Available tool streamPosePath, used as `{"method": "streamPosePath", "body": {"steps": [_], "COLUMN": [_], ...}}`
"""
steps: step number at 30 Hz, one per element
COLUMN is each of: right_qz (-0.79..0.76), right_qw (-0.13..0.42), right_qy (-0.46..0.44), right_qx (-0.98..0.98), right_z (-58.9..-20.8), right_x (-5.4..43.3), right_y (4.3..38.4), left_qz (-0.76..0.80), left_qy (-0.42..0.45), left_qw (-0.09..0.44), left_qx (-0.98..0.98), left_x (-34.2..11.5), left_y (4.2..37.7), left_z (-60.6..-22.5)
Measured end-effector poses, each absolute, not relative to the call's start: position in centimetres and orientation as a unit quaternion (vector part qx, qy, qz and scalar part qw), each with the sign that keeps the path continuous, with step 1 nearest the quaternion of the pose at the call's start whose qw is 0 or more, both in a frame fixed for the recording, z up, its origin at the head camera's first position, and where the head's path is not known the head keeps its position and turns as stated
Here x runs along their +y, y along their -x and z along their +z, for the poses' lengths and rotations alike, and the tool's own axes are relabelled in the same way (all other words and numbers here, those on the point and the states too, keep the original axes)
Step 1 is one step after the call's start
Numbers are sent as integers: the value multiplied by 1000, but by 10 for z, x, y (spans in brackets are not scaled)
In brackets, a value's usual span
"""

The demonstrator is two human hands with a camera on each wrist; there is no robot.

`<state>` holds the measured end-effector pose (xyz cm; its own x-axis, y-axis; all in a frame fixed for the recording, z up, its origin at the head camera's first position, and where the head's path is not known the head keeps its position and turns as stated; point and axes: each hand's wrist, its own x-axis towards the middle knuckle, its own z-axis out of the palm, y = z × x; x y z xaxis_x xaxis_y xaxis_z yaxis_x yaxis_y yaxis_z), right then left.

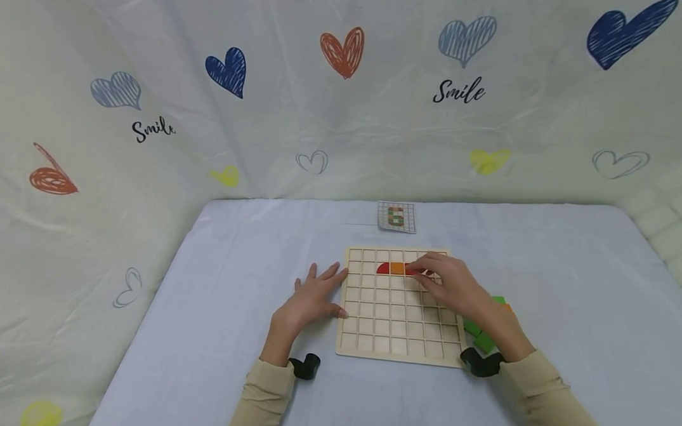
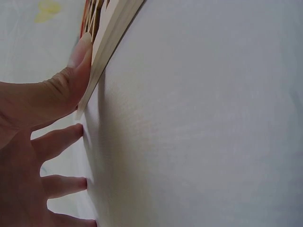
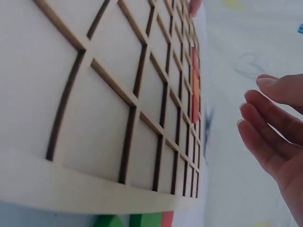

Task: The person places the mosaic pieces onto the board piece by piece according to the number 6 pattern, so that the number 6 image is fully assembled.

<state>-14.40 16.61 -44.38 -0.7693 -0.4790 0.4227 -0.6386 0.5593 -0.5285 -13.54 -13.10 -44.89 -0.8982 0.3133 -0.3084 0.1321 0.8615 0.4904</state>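
Observation:
A wooden grid board (image 1: 382, 311) lies flat on the table. In one of its upper rows sit a rounded red piece (image 1: 382, 268), an orange square (image 1: 397, 268) and a second red piece (image 1: 409, 269), partly covered by fingertips in the head view. My right hand (image 1: 449, 282) hovers over that row, its fingertips close to the second red piece. In the right wrist view the right hand (image 3: 279, 123) has loosely bent fingers, with nothing visible between them and the thumb. Fingers spread, my left hand (image 1: 310, 300) touches the board's left edge with thumb and forefinger.
Several loose green pieces (image 1: 485, 342), with an orange one among them, lie beside the board's right edge, partly under the right forearm. Behind the board lies a small gridded card (image 1: 396, 217) with a coloured pattern. A white cloth (image 1: 230, 265) covers the table.

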Motion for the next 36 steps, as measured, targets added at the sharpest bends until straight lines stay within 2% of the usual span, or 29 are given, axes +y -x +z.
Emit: {"method": "streamPosePath", "body": {"steps": [8,12,17,27,36], "right_qz": [328,320,308,276,269], "right_qw": [122,108,60,-71,-109], "right_qy": [-279,-263,-236,-146,-110], "right_qx": [-894,-904,-920,-947,-951], "right_z": [-434,-432,-427,-427,-434], "right_x": [184,198,214,231,252], "right_y": [124,117,116,121,120], "left_qz": [238,238,240,230,239], "left_qy": [-118,-120,-122,-121,-120], "left_qw": [194,193,193,194,194], "left_qx": [944,944,944,946,944], "left_x": [-131,-131,-132,-131,-131], "left_y": [135,134,134,136,135], "left_z": [-449,-448,-448,-447,-445]}}
